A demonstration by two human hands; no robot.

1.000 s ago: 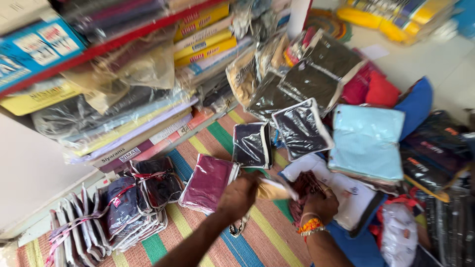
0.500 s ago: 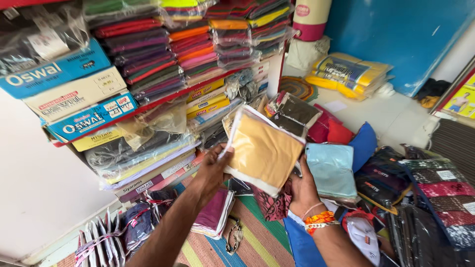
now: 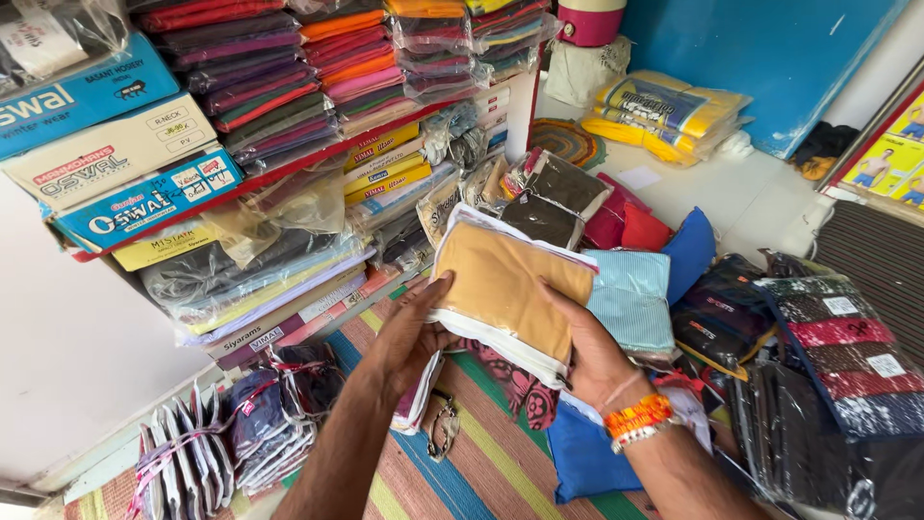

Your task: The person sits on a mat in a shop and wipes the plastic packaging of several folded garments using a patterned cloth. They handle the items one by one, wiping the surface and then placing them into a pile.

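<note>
Since half a second before, the camera had dropped slightly; the flat tan fabric packet in clear plastic wrap [image 3: 505,294], then lifted and tilted up toward the shelves, had come lower and flatter, over the striped woven floor mat [image 3: 491,462]. Both hands stayed on it.

The left hand [image 3: 409,337] gripped the packet's left edge, thumb on top, fingers curled beneath. The right hand [image 3: 592,351] held the right edge, thumb laid flat across the tan face, fingers underneath, orange thread bands [image 3: 637,419] at the wrist. Both closed firmly on the packet.

Beside it lay a pale blue wrapped packet [image 3: 630,299], just touching or overlapping; hard to say which. Fingers under the packet were hidden. A maroon packet [image 3: 416,404] below the left hand was mostly covered. Tied bundles of dark packets [image 3: 231,429] lay at lower left.
</note>
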